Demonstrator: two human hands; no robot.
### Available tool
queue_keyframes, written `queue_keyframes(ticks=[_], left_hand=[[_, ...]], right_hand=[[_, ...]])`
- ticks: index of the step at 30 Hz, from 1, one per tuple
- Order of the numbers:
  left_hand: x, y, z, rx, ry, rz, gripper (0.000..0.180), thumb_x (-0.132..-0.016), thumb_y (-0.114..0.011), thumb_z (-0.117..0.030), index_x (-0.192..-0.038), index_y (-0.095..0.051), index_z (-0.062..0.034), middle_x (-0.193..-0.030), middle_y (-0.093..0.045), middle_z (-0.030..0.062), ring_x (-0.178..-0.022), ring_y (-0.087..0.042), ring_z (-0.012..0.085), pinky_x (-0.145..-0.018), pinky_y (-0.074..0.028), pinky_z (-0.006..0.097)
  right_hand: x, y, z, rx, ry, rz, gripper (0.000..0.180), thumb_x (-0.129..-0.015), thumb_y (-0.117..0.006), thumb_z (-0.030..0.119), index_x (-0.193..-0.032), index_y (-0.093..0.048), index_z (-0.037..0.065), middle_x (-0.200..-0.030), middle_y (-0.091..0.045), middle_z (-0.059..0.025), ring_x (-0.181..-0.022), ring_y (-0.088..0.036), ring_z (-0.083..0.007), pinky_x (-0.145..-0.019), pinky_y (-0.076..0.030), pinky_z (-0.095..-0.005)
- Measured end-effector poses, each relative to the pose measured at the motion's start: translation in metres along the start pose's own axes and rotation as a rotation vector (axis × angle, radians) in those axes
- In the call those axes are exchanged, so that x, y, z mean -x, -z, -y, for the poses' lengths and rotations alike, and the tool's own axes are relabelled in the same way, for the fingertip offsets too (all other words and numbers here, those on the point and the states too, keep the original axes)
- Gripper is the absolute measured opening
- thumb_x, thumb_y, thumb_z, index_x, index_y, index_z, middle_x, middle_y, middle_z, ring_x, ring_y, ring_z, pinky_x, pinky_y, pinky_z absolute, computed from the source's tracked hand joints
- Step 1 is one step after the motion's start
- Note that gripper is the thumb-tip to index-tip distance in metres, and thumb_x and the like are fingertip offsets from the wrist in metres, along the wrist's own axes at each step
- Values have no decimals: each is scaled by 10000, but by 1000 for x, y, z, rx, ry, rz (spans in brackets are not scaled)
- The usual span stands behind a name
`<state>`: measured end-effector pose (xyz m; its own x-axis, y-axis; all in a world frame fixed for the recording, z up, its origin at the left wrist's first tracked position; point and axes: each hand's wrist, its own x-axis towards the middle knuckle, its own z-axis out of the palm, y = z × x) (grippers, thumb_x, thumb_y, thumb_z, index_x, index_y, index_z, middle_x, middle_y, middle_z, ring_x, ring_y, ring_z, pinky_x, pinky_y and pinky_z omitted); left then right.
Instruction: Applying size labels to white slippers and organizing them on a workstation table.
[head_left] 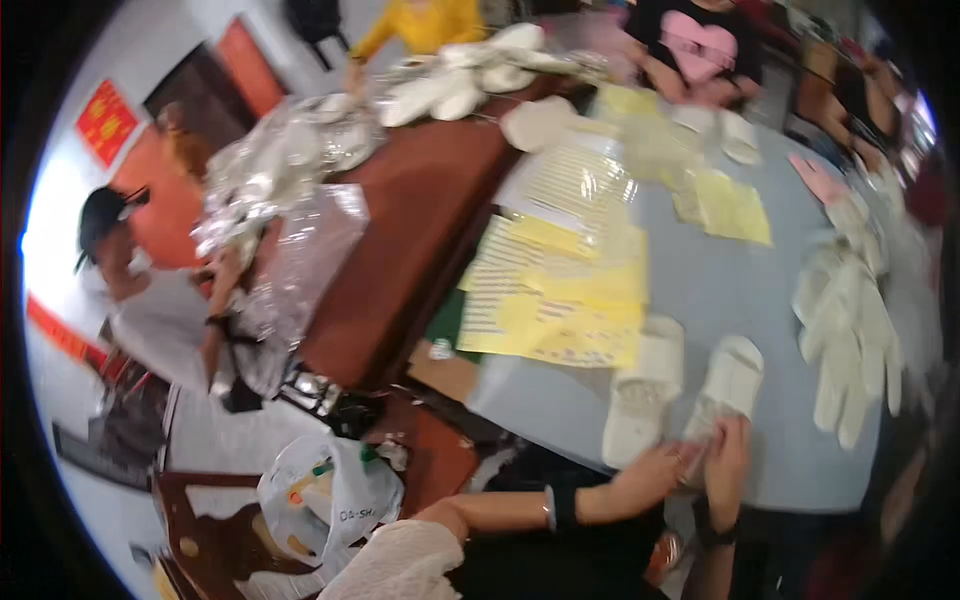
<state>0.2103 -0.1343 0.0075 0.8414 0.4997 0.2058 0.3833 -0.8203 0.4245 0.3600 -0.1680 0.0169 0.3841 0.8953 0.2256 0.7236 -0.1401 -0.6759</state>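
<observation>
Both hands meet at the near edge of the grey counter [740,300]. The left hand [655,472] and right hand [727,455] together grip the heel of a white slipper [728,385]; its mate [645,385] lies just beside it.

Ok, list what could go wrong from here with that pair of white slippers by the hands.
1. Both the left hand and right hand crowd the heel of the right white open-toe slipper; it lies near the grey table's edge and might slide off.
2. The left white slipper lies beside the yellow plastic-wrapped sheets; a sweep could drag them.
</observation>
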Motion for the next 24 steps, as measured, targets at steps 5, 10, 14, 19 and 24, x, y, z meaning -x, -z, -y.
queue_keyframes(ticks=[5,10,14,19,24], left_hand=[[-17,5,4,144,58,70,458,-705,-572,-45,-1146,-490,44,-946,-535,150,-848,-541,300,-750,-468,365],[-2,26,-1,64,-73,87,642,-672,-730,-165,-1231,-451,-17,-1188,-454,142,-1075,-477,311,-888,-430,397],[1,37,-1,49,-66,114,612,-685,-734,-156,-1219,-467,-23,-1267,-426,142,-1167,-443,323,-964,-398,414],[22,61,10,85,-59,63,510,-730,-716,-139,-1175,-502,-11,-1247,-447,200,-1210,-409,374,-995,-357,456],[42,72,35,104,395,-153,609,-774,-683,-167,-1274,-398,33,-1273,-423,237,-1261,-331,427,-1035,-285,474]], right_hand=[[1,1,-11,-111,-3,-47,129,-836,-524,0,-964,-516,17,-915,-519,-188,-852,-524,-358,-756,-439,-401],[9,24,-4,-291,-211,-5,112,-864,-504,41,-970,-538,26,-936,-555,-153,-897,-543,-322,-789,-437,-365],[21,27,12,-264,-207,-16,167,-853,-524,47,-1016,-555,31,-988,-569,-145,-921,-551,-322,-839,-428,-381],[32,32,32,115,87,93,226,-821,-596,107,-1042,-600,61,-1268,-462,-196,-1045,-509,-350,-880,-412,-411],[4,30,39,-30,78,96,189,-813,-611,142,-990,-645,87,-1240,-468,-223,-1084,-482,-380,-899,-395,-429]])
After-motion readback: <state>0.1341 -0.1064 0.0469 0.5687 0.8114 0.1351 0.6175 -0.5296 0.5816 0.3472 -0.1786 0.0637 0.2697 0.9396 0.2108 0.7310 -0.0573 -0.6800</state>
